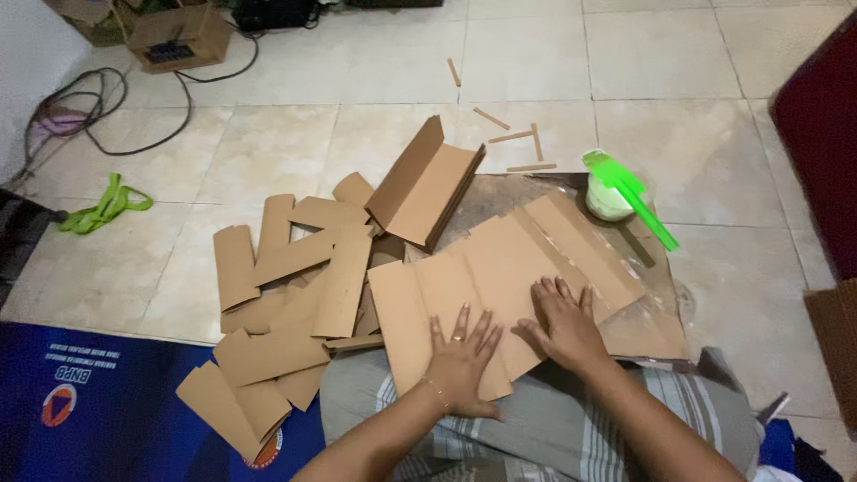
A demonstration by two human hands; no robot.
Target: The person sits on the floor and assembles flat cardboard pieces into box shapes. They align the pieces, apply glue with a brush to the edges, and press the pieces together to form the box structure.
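Observation:
A creased brown cardboard sheet (500, 268) lies flat in front of me, partly over my lap. My left hand (461, 357) presses flat on its near edge, fingers spread, a ring on one finger and a thin bracelet at the wrist. My right hand (564, 323) rests palm down on the sheet just to the right, fingers apart. Neither hand grips anything. Under the sheet lies a larger, darker cardboard board (656, 312).
A pile of cut cardboard strips (286, 295) lies to the left, with a folded stack of cardboard (427, 183) standing behind it. A white tub with a green spatula (625, 192) sits at the right. Thin cardboard offcuts (522, 143), cables (107, 107), a green strap (105, 207) and a blue mat (98, 411) are on the tiled floor.

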